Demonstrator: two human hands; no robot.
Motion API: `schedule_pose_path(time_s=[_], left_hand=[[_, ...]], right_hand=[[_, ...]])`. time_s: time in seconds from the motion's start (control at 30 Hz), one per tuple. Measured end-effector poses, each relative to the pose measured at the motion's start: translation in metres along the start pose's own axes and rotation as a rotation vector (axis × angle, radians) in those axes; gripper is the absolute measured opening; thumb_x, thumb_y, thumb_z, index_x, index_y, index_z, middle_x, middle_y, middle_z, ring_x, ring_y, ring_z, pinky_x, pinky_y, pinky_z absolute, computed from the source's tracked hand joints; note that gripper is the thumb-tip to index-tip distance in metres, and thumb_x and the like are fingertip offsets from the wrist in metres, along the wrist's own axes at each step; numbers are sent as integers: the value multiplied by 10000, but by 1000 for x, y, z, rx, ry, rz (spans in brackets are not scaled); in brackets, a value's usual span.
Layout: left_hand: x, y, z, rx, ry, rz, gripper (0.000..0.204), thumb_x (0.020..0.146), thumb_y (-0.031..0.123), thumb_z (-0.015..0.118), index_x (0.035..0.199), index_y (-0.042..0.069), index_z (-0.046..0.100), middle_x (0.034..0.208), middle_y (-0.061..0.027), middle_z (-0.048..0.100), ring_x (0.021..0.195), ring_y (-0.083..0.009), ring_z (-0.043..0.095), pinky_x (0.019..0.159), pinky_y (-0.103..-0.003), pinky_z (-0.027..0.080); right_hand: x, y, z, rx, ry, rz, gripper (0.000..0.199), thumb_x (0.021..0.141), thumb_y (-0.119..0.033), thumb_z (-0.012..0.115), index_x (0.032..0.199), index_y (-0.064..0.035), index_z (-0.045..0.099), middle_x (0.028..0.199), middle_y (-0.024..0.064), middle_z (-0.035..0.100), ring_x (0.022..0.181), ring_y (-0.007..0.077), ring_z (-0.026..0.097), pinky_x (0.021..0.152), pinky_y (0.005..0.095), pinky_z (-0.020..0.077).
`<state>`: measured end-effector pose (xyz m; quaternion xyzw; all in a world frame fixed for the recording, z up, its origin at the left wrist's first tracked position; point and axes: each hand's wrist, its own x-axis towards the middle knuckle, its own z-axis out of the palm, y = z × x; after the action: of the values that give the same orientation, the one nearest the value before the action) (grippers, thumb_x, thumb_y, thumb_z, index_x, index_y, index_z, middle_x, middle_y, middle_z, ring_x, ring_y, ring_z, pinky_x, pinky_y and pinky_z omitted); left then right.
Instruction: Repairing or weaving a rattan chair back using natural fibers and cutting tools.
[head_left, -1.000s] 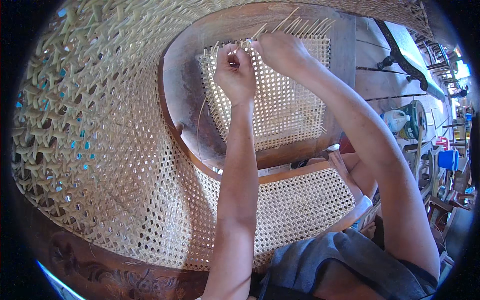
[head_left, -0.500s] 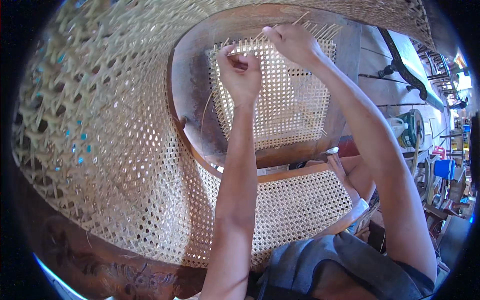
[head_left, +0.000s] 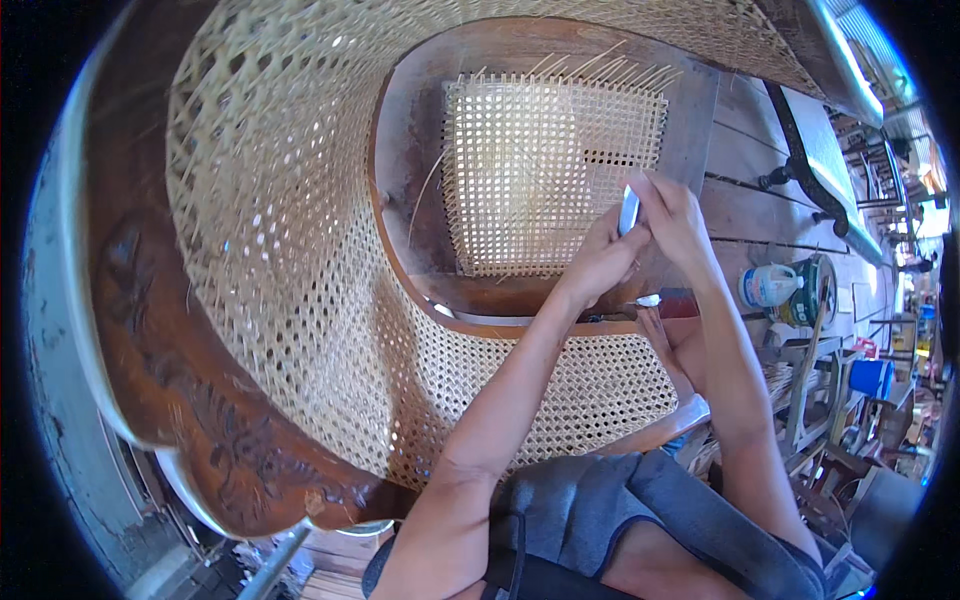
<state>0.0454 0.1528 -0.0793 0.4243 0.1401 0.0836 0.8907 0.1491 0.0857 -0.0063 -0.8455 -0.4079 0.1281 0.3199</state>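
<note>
My left hand (head_left: 602, 262) is closed around the lower end of a short, flat, silvery metal tool (head_left: 629, 211). Against its upper end, the fingers of my right hand (head_left: 676, 218) are closed too; its exact kind is not clear. Both hands are over the lower right corner of a woven cane panel (head_left: 520, 170), set in a dark wooden seat frame (head_left: 412, 130). Loose cane ends (head_left: 625, 72) stick out along the panel's far edge. A short row of wider dark gaps shows in the weave at right. One thin cane strand (head_left: 425, 195) curves out at the left.
A large woven cane backrest (head_left: 300, 230) curves around the left and far sides, edged by a carved wooden rim (head_left: 220, 430). At right, a white plastic jug (head_left: 770, 286) stands by a green container (head_left: 818, 290). Farther off is a blue bucket (head_left: 871, 378).
Both hands have left the panel's far edge and come nearer and to the right, meeting around the silvery tool. The view has shifted, showing more of the carved rim.
</note>
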Motion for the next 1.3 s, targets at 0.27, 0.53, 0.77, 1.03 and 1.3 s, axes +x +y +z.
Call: schedule_pose_path(time_s=[0.27,0.53,0.77,1.03,1.3], left_hand=[[-14,38,-84,619,680,103,583,985,543,413,1019,-4,612,785,-90,569,806,-174,560,741,-367,461],[55,72,-110,685,667,310,472,1027,395,396,864,6,607,644,-26,530,451,-102,466,361,-263,376],[62,85,-109,450,627,162,425,1025,345,427,828,12,603,628,-27,519,447,-97,425,385,-271,329],[101,37,-103,649,890,738,379,1002,318,492,764,41,594,619,-19,545,442,-112,424,422,-308,340],[-17,76,-132,797,1044,601,375,907,339,624,818,-25,625,708,-161,642,630,-290,618,622,-405,477]], right_hand=[[-264,68,-57,-151,-416,42,214,862,-213,679,787,-15,648,699,141,644,618,264,657,561,359,503],[-404,95,-16,61,-352,577,341,857,-303,658,1043,-53,518,987,163,567,867,324,571,773,399,471],[-399,105,1,-104,-214,532,456,823,-291,660,1185,-45,534,1061,165,558,971,359,541,852,424,456],[-439,147,-21,662,-402,766,466,845,-186,674,1264,-23,551,1191,155,585,1147,268,534,968,376,417],[-291,60,-145,1039,-279,691,657,632,-71,783,1225,-35,503,852,153,639,600,233,637,493,286,533]])
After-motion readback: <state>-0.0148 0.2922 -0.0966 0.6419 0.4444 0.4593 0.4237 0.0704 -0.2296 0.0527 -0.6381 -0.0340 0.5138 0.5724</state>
